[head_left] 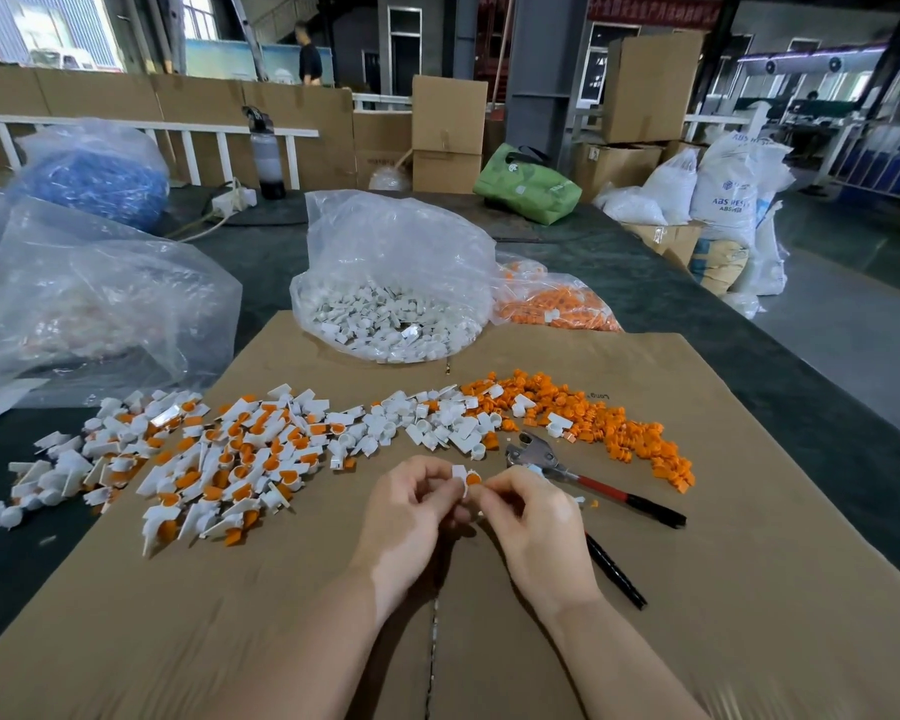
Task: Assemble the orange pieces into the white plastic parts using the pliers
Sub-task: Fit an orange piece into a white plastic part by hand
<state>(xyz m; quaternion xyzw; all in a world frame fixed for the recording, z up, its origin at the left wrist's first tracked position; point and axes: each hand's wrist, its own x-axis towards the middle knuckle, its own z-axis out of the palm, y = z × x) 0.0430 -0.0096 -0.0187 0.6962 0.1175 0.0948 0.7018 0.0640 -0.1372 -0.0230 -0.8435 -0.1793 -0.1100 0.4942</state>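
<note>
Both hands meet over the middle of the cardboard sheet (281, 605): left hand (411, 511) pinches a white plastic part (460, 478), right hand (528, 517) pinches the orange piece (473, 479) against it. Pliers (583, 478) lie just right, jaws toward the loose orange pile (593, 418) near the far edge.

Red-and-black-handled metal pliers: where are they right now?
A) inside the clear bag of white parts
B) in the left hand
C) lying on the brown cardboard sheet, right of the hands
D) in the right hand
C: the red-and-black-handled metal pliers lie unheld on the brown cardboard sheet, while the left hand and right hand pinch a small white plastic part with an orange piece.
</note>
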